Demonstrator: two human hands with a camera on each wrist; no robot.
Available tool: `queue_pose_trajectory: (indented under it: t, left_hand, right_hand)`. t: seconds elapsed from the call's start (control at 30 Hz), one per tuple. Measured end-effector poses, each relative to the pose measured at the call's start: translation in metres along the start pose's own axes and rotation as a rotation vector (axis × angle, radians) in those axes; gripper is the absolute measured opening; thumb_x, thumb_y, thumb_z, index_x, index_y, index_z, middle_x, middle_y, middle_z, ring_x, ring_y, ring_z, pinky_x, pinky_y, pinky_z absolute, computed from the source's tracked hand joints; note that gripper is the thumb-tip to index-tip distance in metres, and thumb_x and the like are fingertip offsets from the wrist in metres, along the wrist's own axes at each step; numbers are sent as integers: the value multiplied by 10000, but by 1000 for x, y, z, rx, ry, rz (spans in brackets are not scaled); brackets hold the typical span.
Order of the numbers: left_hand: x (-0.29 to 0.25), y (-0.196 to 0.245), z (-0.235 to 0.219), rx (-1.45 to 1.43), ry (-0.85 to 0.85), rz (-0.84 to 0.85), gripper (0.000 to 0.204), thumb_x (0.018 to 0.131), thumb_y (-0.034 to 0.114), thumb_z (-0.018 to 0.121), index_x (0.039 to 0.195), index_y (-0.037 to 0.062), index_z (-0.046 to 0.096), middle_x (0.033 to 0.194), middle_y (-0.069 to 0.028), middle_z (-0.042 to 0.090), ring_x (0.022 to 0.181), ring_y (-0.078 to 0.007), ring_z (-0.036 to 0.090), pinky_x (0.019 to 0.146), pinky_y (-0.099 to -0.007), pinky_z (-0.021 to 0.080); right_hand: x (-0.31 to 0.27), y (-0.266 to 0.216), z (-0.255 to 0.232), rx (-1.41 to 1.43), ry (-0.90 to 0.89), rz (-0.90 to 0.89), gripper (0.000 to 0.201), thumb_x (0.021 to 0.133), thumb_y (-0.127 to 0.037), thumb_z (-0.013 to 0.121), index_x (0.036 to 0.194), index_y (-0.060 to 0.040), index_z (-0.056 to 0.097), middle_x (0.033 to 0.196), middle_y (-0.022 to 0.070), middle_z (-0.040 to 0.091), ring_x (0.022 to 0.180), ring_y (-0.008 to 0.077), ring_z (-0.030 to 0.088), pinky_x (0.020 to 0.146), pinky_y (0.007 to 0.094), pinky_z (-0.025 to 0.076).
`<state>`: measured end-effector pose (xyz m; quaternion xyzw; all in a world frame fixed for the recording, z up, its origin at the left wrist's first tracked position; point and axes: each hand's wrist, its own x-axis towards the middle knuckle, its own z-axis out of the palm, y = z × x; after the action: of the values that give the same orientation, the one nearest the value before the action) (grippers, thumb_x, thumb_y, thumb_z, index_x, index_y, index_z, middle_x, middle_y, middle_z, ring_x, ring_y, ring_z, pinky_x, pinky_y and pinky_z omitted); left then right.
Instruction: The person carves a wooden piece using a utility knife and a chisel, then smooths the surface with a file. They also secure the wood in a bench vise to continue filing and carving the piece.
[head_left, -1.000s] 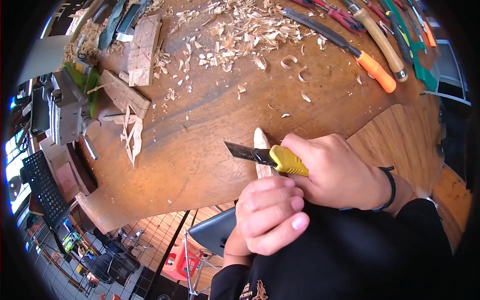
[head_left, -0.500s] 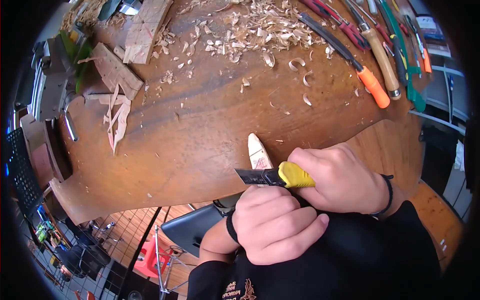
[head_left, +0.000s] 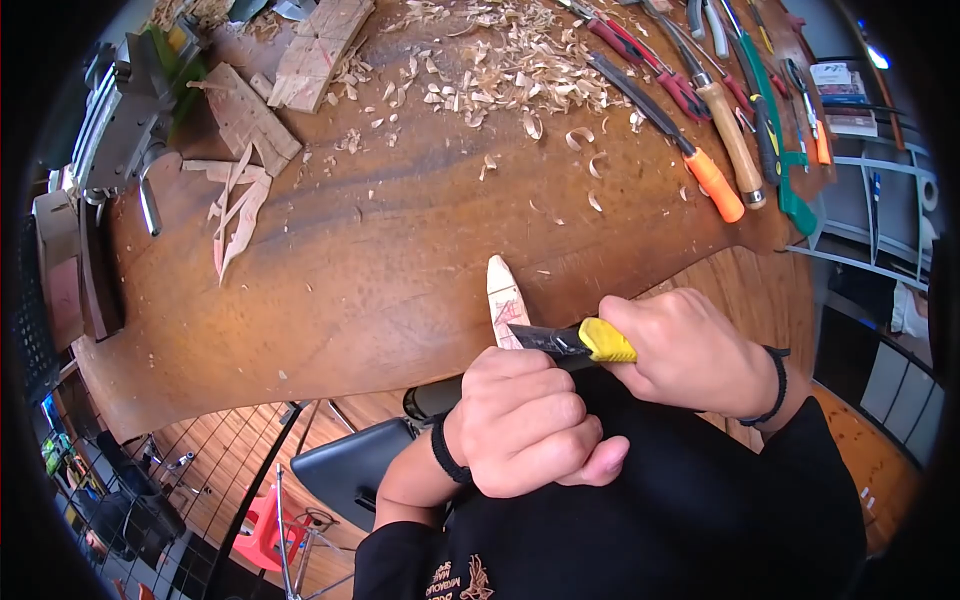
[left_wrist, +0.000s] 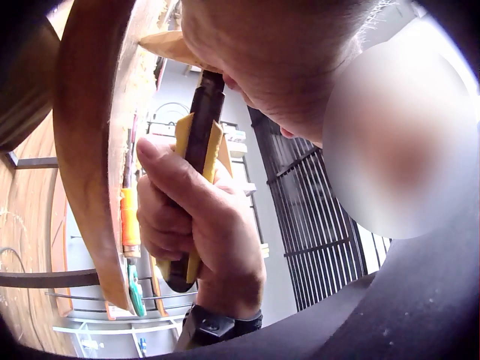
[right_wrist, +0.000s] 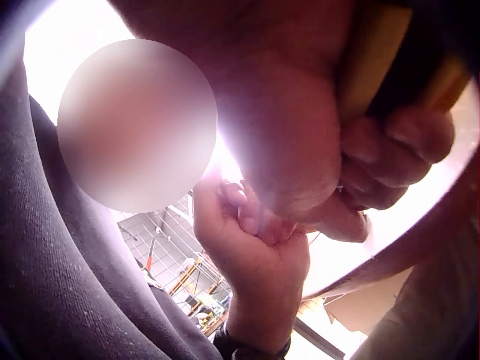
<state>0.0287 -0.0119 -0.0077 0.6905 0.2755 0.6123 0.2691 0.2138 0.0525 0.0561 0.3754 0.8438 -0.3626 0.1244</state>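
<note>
A pale, pointed wood piece (head_left: 506, 300) with red marks juts out past the left hand (head_left: 530, 420), whose fingers curl round its near end. The right hand (head_left: 690, 352) grips a yellow and black utility knife (head_left: 607, 341); its dark blade lies at the wood just beyond the left knuckles, the tip over the marked face. In the left wrist view the right hand (left_wrist: 202, 217) is wrapped round the knife handle (left_wrist: 201, 135), and the wood (left_wrist: 174, 46) shows under the left hand (left_wrist: 270, 60). The right wrist view shows the left hand (right_wrist: 259, 240) with curled fingers.
Wood shavings (head_left: 530, 65) lie at the back of the brown table (head_left: 380, 240). An orange-handled tool (head_left: 715, 187) and several others lie at the right. Wood offcuts (head_left: 250, 120) and a metal vise (head_left: 115, 130) are at the left, a red stool (head_left: 265, 535) below.
The left fingers, looser a second ago, have closed round the wood. The knife has shifted right along with the right hand, its tip now over the wood rather than past its left side. The head view has shifted.
</note>
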Motion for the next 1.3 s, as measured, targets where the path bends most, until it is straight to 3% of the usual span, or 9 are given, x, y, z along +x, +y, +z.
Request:
queue_pose_trajectory:
  t: [0.03, 0.47, 0.57, 0.67, 0.73, 1.0, 1.2, 1.3]
  left_hand:
    - [0, 0, 1, 1, 26, 16, 243, 799, 67, 747, 667, 74, 544, 567, 1, 436, 442, -134, 443, 413, -271, 317]
    - [-8, 2, -7, -50, 71, -41, 232, 798, 38, 747, 688, 77, 546, 568, -1, 433, 441, -143, 433, 420, -285, 309]
    - [-10, 3, -9, -39, 13, -66, 159, 893, 52, 639, 765, 76, 548, 571, 8, 496, 454, -147, 502, 433, -275, 389]
    - [-10, 1, -6, -26, 24, -45, 159, 888, 45, 636, 759, 75, 548, 571, 6, 493, 454, -149, 500, 433, -277, 386]
    - [-9, -1, -5, -59, 72, -8, 249, 790, 14, 726, 656, 72, 524, 556, -1, 411, 431, -138, 417, 416, -282, 289]
    - [-8, 1, -7, -121, 127, -58, 267, 785, -31, 700, 659, 75, 490, 542, 1, 433, 424, -143, 429, 410, -280, 306]
    - [-11, 3, -5, -28, 83, -31, 293, 801, -43, 679, 649, 78, 460, 542, 1, 442, 423, -148, 440, 408, -280, 319]
    - [-11, 3, -6, -70, 208, -71, 325, 808, -48, 672, 639, 90, 431, 534, 1, 421, 416, -151, 438, 407, -274, 329]
  right_hand:
    - [2, -2, 1, -6, 19, 21, 239, 810, -123, 725, 904, -17, 532, 659, 180, 626, 655, 395, 667, 590, 481, 530]
    - [16, -10, -2, -21, -11, 5, 185, 803, -99, 698, 878, -15, 551, 646, 205, 631, 637, 405, 668, 590, 489, 541]
    - [12, -12, -1, -28, -27, 40, 176, 796, -89, 687, 875, -14, 549, 648, 201, 635, 635, 398, 672, 588, 487, 543]
    - [13, -13, -1, -36, -21, 40, 172, 793, -83, 686, 871, -7, 553, 651, 196, 639, 642, 393, 678, 595, 487, 547]
    - [14, -15, 0, -51, -5, 43, 157, 792, -72, 677, 862, 0, 556, 644, 196, 637, 632, 392, 678, 587, 483, 548]
    - [17, -18, 11, -137, 152, 26, 78, 792, -15, 626, 822, 14, 560, 604, 200, 623, 570, 376, 673, 519, 456, 544]
    - [4, -24, 9, -141, 118, 84, 83, 794, -17, 629, 817, 11, 554, 592, 199, 618, 581, 377, 679, 535, 452, 555]
    - [-4, -22, 9, -142, 58, 172, 96, 793, -25, 637, 811, 8, 548, 606, 209, 626, 598, 385, 682, 556, 460, 561]
